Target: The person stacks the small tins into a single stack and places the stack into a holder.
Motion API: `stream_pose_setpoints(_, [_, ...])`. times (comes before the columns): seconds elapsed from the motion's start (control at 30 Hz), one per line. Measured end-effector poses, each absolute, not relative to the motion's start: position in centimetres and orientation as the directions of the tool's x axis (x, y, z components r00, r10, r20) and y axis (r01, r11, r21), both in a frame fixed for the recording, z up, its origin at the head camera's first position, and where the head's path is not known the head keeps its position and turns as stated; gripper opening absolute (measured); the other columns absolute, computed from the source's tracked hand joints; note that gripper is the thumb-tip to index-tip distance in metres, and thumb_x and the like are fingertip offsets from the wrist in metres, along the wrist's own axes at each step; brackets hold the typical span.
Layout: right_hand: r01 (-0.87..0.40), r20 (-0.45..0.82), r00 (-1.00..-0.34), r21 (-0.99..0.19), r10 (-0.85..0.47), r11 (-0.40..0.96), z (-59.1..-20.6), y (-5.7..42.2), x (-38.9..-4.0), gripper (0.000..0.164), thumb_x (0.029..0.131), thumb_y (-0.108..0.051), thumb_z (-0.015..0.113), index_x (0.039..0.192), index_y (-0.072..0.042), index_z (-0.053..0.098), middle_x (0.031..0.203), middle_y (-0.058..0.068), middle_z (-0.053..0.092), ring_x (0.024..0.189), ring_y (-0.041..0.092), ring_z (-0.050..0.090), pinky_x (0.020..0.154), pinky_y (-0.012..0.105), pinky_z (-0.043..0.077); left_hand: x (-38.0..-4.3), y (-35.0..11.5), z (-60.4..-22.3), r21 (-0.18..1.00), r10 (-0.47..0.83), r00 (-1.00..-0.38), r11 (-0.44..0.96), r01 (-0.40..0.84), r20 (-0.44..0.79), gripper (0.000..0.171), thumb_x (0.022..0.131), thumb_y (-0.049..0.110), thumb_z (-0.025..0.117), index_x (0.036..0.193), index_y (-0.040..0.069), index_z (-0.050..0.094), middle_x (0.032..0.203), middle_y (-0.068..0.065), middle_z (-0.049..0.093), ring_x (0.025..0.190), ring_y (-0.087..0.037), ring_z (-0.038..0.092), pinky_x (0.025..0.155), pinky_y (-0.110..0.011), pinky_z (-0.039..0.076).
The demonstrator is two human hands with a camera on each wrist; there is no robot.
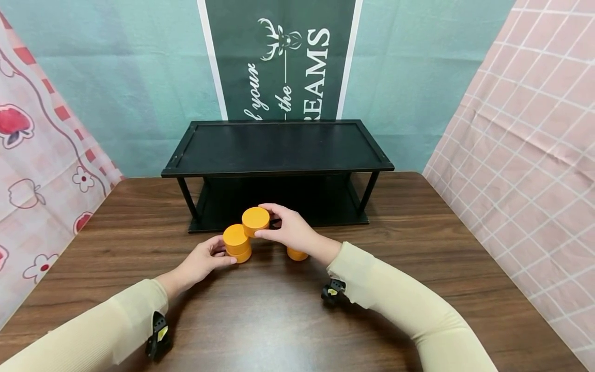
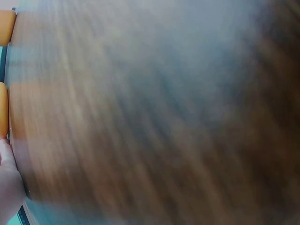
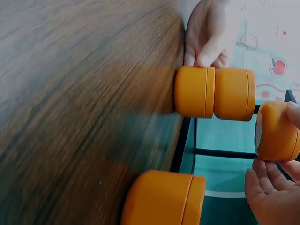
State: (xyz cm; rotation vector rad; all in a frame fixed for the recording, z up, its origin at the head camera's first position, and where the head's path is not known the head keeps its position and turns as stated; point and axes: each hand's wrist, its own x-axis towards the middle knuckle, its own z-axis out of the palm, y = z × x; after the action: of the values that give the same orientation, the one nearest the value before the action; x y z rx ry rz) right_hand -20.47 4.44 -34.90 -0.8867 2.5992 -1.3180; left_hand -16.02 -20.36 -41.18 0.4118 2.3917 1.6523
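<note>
Two orange lidded jars form a stack on the table, the upper jar resting on the lower jar. My left hand holds the lower one from the left, thumb in front and fingers behind. Just right of the stack's top, my right hand grips a third orange jar in the air; its pale underside shows in the right wrist view. Another orange jar stands on the table below my right hand, partly hidden by it in the head view. In the left wrist view only slivers of jars and my thumb show.
A black two-tier shelf stands behind the jars at the back of the brown wooden table. Teal cloth hangs behind, with patterned pink cloths at both sides. Black wrist cameras are strapped at both sleeves.
</note>
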Motion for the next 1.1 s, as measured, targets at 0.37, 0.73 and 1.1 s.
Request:
stream_pose_setpoints(0.37, [-0.473, 0.172, -0.799, -0.770, -0.576, 0.427, -35.0, 2.5, -20.2, 0.058, 0.081, -0.027, 0.073, 0.132, -0.011, 0.049, 0.117, 0.001, 0.058, 0.100, 0.012, 0.054, 0.086, 0.028, 0.048, -16.0, -20.6, -41.5, 0.940, 0.352, -0.936, 0.324, 0.108, -0.014, 0.054, 0.085, 0.017, 0.069, 0.128, -0.006, 0.045, 0.124, -0.020, 0.054, 0.114, -0.031, 0.051, 0.098, -0.039, 0.040])
stream_pose_setpoints(0.73, [-0.491, 0.174, -0.780, -0.766, -0.602, 0.416, -34.7, 0.9, -20.1, 0.061, 0.081, -0.026, 0.074, 0.133, -0.008, 0.049, 0.120, 0.003, 0.057, 0.099, 0.012, 0.055, 0.085, 0.025, 0.048, -16.1, -20.5, -41.6, 0.939, 0.341, -0.940, 0.330, 0.101, -0.019, 0.057, 0.085, 0.016, 0.070, 0.131, -0.007, 0.043, 0.124, -0.021, 0.053, 0.115, -0.032, 0.049, 0.099, -0.042, 0.039])
stream_pose_setpoints(1.1, [-0.485, 0.139, -0.768, -0.764, -0.625, 0.426, -34.8, 0.9, -20.2, 0.067, 0.082, -0.028, 0.072, 0.139, -0.008, 0.041, 0.124, 0.004, 0.054, 0.106, 0.013, 0.053, 0.087, 0.027, 0.048, -16.3, -20.4, -41.6, 0.936, 0.340, -0.940, 0.331, 0.121, 0.001, 0.055, 0.084, 0.015, 0.070, 0.129, -0.006, 0.046, 0.123, -0.020, 0.055, 0.113, -0.030, 0.051, 0.098, -0.040, 0.040])
